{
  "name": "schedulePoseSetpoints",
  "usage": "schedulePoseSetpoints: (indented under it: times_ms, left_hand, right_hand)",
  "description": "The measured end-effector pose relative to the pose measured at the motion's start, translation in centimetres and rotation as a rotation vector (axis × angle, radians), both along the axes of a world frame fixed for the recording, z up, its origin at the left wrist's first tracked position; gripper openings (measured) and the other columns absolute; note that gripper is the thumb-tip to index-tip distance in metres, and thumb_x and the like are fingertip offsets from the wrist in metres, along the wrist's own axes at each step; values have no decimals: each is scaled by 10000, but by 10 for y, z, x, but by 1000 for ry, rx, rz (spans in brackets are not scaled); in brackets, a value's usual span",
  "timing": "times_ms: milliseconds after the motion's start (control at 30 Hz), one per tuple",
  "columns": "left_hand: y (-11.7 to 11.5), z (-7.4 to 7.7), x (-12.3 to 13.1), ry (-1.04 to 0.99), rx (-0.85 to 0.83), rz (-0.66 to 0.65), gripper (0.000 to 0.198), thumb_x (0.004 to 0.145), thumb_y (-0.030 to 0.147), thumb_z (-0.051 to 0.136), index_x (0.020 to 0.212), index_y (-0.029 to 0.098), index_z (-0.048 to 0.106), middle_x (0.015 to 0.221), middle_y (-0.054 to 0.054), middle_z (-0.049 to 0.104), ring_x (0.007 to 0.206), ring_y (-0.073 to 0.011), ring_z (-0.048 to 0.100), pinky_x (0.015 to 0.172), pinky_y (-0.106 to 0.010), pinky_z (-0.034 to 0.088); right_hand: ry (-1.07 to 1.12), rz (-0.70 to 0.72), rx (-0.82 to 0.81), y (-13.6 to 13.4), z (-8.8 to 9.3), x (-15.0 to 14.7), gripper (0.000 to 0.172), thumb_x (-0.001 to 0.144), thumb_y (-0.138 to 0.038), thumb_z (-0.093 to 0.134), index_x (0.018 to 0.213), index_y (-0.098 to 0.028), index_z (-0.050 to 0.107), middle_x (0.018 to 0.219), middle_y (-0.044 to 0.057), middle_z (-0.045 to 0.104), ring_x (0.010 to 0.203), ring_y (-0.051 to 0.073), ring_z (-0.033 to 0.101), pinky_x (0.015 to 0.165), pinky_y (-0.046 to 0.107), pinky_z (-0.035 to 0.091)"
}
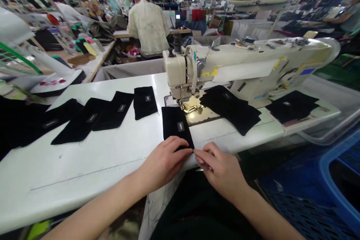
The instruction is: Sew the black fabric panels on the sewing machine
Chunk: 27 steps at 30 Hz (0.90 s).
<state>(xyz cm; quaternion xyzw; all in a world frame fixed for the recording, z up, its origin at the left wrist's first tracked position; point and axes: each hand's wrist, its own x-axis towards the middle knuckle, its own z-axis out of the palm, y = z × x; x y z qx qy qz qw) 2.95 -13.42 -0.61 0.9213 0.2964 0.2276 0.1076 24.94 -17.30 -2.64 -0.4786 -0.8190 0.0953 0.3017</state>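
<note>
A black fabric piece (172,122) with a small dark label lies at the front of the sewing machine (194,71), its far edge beside the presser foot. On its near end rests my left hand (168,155), thumb and fingers closed on the fabric. My right hand (218,165) pinches the near right corner, fingertips meeting those of my left hand. Right of the needle area a stack of black pieces (230,107) is fanned out, with labels facing up. Left of the machine lies a single labelled black piece (144,107).
More black pieces (109,114) overlap along the left of the white table (107,165). Another pile (292,107) sits at the table's right end. A blue plastic basket (326,172) stands low on the right. Ahead, a person (149,26) sits facing away.
</note>
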Motion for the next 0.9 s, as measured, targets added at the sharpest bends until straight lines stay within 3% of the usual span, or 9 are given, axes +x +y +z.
schedulePoseSetpoints:
  times_ms: [500,900]
  left_hand:
    - [-7,-1,-8,81,65,-22,336,894,83,490,1209,127,598,1172,-136,629,1100,-263,561,895,-412,580]
    - [-4,7,-13,134,-24,-42,464,836,46,475,1284,123,569,1230,-136,621,1150,-264,551,959,-417,563]
  right_hand:
    - [-142,101,109,7,-6,-1,353,1059,-272,345,1144,-174,674,739,21,591,616,166,529,561,321,274]
    - [-165,110,159,13,-2,-2,328,1060,-275,366,1065,-184,682,711,9,584,635,172,529,584,330,278]
